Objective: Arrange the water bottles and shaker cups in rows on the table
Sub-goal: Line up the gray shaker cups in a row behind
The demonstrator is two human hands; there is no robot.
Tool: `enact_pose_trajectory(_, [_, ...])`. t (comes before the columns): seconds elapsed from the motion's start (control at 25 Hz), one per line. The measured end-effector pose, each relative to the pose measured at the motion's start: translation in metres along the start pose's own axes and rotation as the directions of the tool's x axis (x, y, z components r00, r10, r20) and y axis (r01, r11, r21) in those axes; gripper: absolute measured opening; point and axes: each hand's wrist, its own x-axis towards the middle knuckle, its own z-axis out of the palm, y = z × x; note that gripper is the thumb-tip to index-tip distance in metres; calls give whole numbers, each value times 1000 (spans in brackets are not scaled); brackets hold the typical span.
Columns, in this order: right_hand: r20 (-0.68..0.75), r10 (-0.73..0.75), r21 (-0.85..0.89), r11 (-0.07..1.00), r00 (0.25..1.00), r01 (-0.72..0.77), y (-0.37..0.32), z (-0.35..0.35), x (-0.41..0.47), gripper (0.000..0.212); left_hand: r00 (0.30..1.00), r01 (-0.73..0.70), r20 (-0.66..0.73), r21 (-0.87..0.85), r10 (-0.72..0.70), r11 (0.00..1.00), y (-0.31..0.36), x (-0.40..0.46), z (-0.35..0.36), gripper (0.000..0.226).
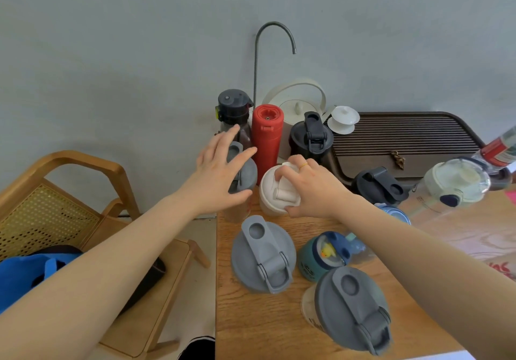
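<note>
Several bottles and shaker cups stand on the wooden table (259, 320). My right hand (310, 189) grips the lid of a cream shaker cup (272, 192) from above. My left hand (220, 169) hovers with spread fingers over a grey-lidded shaker (245, 175) at the table's left edge. Behind stand a dark bottle (233, 108), a red bottle (267, 133) and a black-lidded shaker (311, 136). Nearer me are two grey-lidded shakers (264, 253) (353, 306) and a teal cup (321, 256). To the right are a black-lidded shaker (381, 188) and a clear bottle with a white lid (456, 183).
A dark slatted tea tray (405, 136) lies at the back right, with a white teapot (296, 102), a white lidded cup (343, 119) and a curved tap (275, 41). A wooden chair (83, 192) with a blue bag (33, 270) stands left of the table.
</note>
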Motion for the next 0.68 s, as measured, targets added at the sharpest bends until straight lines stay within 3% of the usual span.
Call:
enact_pose_trajectory(0.12, [43,46,219,974,998,-54,4,4,5,72,976,-191,-117,-75,181,979,13,-2,-2,49])
enact_pose_trajectory(0.2, [28,57,279,958,998,-63,3,7,11,71,960,-246,-188,-215,207,945,22,-9,-8,44])
enact_pose_trajectory(0.28, [25,50,263,963,998,-55,2,8,12,68,976,-210,-143,-388,166,897,34,-23,-22,42])
enact_pose_trajectory(0.36, [49,-5,216,976,999,-6,1,9,5,68,983,-182,-66,-425,170,887,44,-43,-30,40])
enact_pose_trajectory(0.44, [59,-80,156,985,995,70,-1,12,-6,68,979,-190,-3,-369,203,910,50,-63,-28,48])
enact_pose_trajectory(0.56, [89,-167,103,982,982,158,-4,14,-22,69,981,-184,35,-162,192,970,62,-88,-12,80])
enact_pose_trajectory(0.68, [128,-189,145,975,974,170,-5,10,-23,84,989,37,144,-9,-35,999,83,-104,4,105])
